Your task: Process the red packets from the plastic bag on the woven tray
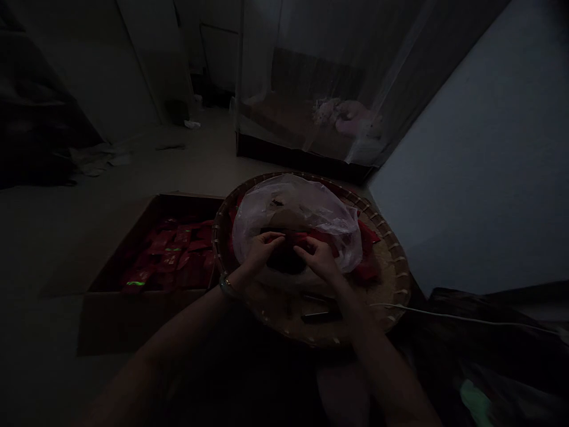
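Observation:
Both hands are over a large clear plastic bag (306, 204) that lies open in a round woven bamboo tray (402, 267). Between my fingertips is a small red packet (294, 238), dim in the poor light. My left hand (265, 248), with bracelets at its wrist, pinches the packet's left side. Fingers and thumb of my right hand (317, 256) are closed on its right side. Dark contents show below the hands, too dim to make out. More red packets (367, 270) lie around the bag in the tray.
To the left, a cardboard box (146, 314) holds several red packets (178, 249). A dark flat object (320, 317) lies near the tray's front edge, and a white cable (462, 319) runs off right. Behind stands a sheet-covered frame (311, 77); a pale wall (489, 154) rises at right.

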The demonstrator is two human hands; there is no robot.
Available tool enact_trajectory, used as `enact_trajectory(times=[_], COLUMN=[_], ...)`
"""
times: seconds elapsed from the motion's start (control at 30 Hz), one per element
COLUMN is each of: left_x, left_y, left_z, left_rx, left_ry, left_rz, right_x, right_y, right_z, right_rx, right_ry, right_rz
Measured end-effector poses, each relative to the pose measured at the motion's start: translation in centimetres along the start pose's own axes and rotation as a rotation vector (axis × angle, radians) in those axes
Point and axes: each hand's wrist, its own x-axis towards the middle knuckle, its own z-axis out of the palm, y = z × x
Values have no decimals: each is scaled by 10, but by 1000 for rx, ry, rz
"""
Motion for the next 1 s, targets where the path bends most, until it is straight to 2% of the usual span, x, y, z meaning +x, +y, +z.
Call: enact_trajectory(times=[0.1,0.2,0.27,0.4,0.5,0.57,0.63,0.7,0.8,0.9,1.0], left_x=[-1,-2,-1,2,5,8,9,8,4,3,6], left_y=[1,2,4,7,8,9,12,16,20,17,8], left_z=[0,0,0,4,6,3,-2,-7,-10,-8,-8], left_rx=[39,59,58,126,236,322,429,591,882,1018,994], left_ry=[-26,-56,-55,-21,-61,-104,-108,-108,-204,-265,-233], left_rz=[35,29,24,57,113,196,347,556,798,861,848], right_x=[3,4,3,0,-3,-3,-1,3,11,15,17], right_y=[-1,0,0,-2,-6,-7,-3,3,10,7,-3], right_z=[1,-3,-7,-11,-9,-7,-6,-5,-3,0,2], right_rx=[307,573,688,777,758,720,698,653,516,355,245], right_ry=[-193,-290,-271,-183,-272,-287,-249,-224,-225,-232,-214], right_rz=[201,341,366,346,374,405,417,404,338,225,91])
